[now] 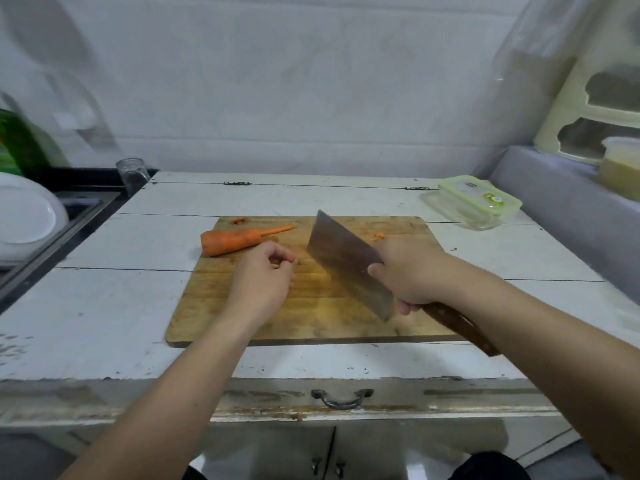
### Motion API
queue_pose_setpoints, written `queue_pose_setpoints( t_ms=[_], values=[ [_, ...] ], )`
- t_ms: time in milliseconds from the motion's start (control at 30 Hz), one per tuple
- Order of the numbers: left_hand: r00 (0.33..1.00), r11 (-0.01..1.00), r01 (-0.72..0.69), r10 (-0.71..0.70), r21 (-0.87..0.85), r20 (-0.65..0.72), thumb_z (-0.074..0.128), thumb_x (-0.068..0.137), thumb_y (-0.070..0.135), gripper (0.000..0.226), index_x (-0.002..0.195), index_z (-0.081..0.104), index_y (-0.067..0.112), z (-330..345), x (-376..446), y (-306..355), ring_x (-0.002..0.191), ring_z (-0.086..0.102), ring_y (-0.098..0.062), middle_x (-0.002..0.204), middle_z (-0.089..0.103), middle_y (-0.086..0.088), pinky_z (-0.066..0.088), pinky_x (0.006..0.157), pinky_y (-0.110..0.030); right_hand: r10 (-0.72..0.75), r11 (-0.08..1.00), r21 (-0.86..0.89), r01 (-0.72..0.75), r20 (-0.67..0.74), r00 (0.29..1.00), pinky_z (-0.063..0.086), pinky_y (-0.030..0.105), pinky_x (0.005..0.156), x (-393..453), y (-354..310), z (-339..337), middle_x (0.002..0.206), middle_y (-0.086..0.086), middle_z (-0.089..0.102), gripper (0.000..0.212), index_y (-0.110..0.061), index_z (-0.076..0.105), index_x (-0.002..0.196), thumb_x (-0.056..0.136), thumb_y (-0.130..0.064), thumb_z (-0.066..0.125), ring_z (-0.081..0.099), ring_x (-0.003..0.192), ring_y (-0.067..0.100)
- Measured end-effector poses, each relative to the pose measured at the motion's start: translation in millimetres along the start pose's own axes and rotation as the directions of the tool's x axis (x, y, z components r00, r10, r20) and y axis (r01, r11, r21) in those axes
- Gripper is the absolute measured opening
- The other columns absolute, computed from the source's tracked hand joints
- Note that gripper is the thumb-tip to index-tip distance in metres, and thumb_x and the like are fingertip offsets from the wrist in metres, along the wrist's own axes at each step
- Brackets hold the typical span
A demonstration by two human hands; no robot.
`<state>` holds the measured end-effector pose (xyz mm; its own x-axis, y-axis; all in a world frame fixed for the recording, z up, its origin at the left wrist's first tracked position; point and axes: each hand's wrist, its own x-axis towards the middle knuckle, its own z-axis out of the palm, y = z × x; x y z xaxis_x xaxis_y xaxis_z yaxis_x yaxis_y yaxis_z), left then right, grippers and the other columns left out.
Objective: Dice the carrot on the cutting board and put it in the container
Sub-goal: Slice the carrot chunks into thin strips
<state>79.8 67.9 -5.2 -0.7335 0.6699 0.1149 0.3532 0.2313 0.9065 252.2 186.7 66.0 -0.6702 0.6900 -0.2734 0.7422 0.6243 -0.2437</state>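
An orange carrot (231,241) lies at the far left of the wooden cutting board (311,317), with a thin strip sticking out of its right end. My left hand (263,277) hovers just in front of it, fingers curled loosely; whether it pinches a small piece I cannot tell. My right hand (408,273) grips a broad cleaver (346,263) by its brown handle, blade tilted over the board's middle. A small carrot bit (380,235) and a peel scrap (239,220) lie on the board. The clear container with a green-rimmed lid (479,199) stands at the far right.
The board rests on a white painted wooden counter (104,306). A sink with a white plate (24,216) is at the left, with an upturned glass (133,176) beside it. A raised grey ledge (561,199) with another tub (620,168) runs along the right.
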Motion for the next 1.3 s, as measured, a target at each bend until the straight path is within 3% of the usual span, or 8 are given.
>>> queue_pose_setpoints(
  t_ms=[233, 400, 567, 667, 767, 900, 1133, 1300],
  values=[
    [0.999, 1.000, 0.001, -0.001, -0.005, 0.045, 0.052, 0.098, 0.008, 0.023, 0.094, 0.068, 0.023, 6, 3, 5, 0.080, 0.071, -0.015, 0.096, 0.070, 0.005, 0.061, 0.083, -0.045, 0.006, 0.996, -0.086, -0.017, -0.123, 0.992, 0.062, 0.041, 0.063, 34, 48, -27, 0.062, 0.011, 0.071, 0.020, -0.010, 0.057, 0.100, 0.105, -0.024, 0.043, 0.069, 0.046, 0.020],
    [0.998, 0.995, -0.048, 0.043, -0.090, -0.048, 0.051, 0.097, 0.003, 0.029, 0.088, 0.070, 0.023, 7, 9, 7, 0.083, 0.071, -0.011, 0.088, 0.073, 0.003, 0.060, 0.086, -0.043, -0.194, 0.974, -0.159, 0.163, -0.200, 0.960, 0.054, 0.034, 0.070, 28, 68, -36, 0.056, 0.002, 0.066, 0.022, -0.022, 0.054, 0.084, 0.104, -0.030, 0.049, 0.067, 0.048, 0.015],
    [0.967, 0.965, -0.213, 0.184, -0.156, -0.177, 0.046, 0.091, -0.008, 0.042, 0.083, 0.072, 0.024, 6, 27, 33, 0.087, 0.067, -0.012, 0.085, 0.072, 0.007, 0.055, 0.080, -0.028, -0.580, 0.736, -0.646, 0.200, -0.451, 0.679, 0.046, 0.036, 0.048, 6, 100, -7, 0.080, 0.000, 0.060, 0.010, -0.026, 0.063, 0.103, 0.093, -0.022, 0.063, 0.058, 0.059, 0.032],
    [0.953, 0.950, -0.303, 0.304, -0.071, 0.011, 0.043, 0.089, -0.013, 0.049, 0.078, 0.073, 0.025, 21, 32, 50, 0.082, 0.063, -0.003, 0.081, 0.071, 0.014, 0.050, 0.079, -0.021, -0.687, 0.657, -0.730, 0.187, -0.479, 0.546, 0.033, 0.031, 0.044, -1, 119, 25, 0.091, 0.007, 0.061, 0.027, -0.017, 0.069, 0.105, 0.080, -0.006, 0.061, 0.051, 0.052, 0.027],
    [0.877, 0.914, -0.399, 0.358, 0.072, 0.321, 0.043, 0.086, -0.014, 0.048, 0.080, 0.076, 0.021, 46, 28, 62, 0.079, 0.059, 0.008, 0.083, 0.070, 0.014, 0.042, 0.075, -0.010, -0.710, 0.663, -0.727, 0.176, -0.537, 0.455, 0.042, 0.034, 0.045, 1, 134, 49, 0.092, 0.010, 0.061, 0.030, -0.012, 0.071, 0.108, 0.088, -0.006, 0.050, 0.051, 0.056, 0.026],
    [0.728, 0.796, -0.565, 0.357, 0.218, 0.585, 0.040, 0.089, -0.013, 0.048, 0.108, 0.076, 0.013, 86, 30, 65, 0.103, 0.056, -0.007, 0.110, 0.066, 0.001, 0.034, 0.085, 0.000, -0.656, 0.731, -0.660, 0.171, -0.613, 0.440, 0.047, 0.037, 0.049, 5, 142, 53, 0.089, 0.011, 0.058, 0.041, -0.013, 0.070, 0.120, 0.081, -0.004, 0.062, 0.054, 0.060, 0.029],
    [0.779, 0.818, -0.515, 0.321, 0.256, 0.539, 0.040, 0.088, -0.012, 0.046, 0.102, 0.074, 0.015, 113, 56, 71, 0.109, 0.062, -0.024, 0.110, 0.069, -0.005, 0.049, 0.094, -0.030, -0.616, 0.765, -0.608, 0.213, -0.591, 0.521, 0.043, 0.035, 0.046, 7, 142, 55, 0.086, 0.008, 0.053, 0.050, -0.015, 0.071, 0.119, 0.071, -0.006, 0.082, 0.051, 0.057, 0.027],
    [0.731, 0.854, -0.494, 0.306, 0.164, 0.611, 0.041, 0.089, -0.013, 0.047, 0.102, 0.078, 0.013, 114, 50, 78, 0.102, 0.062, -0.012, 0.105, 0.070, 0.002, 0.048, 0.087, -0.017, -0.609, 0.763, -0.603, 0.233, -0.550, 0.571, 0.029, 0.032, 0.049, 9, 138, 54, 0.086, 0.006, 0.049, 0.050, -0.018, 0.070, 0.120, 0.073, -0.008, 0.082, 0.047, 0.054, 0.025]
  ],
)
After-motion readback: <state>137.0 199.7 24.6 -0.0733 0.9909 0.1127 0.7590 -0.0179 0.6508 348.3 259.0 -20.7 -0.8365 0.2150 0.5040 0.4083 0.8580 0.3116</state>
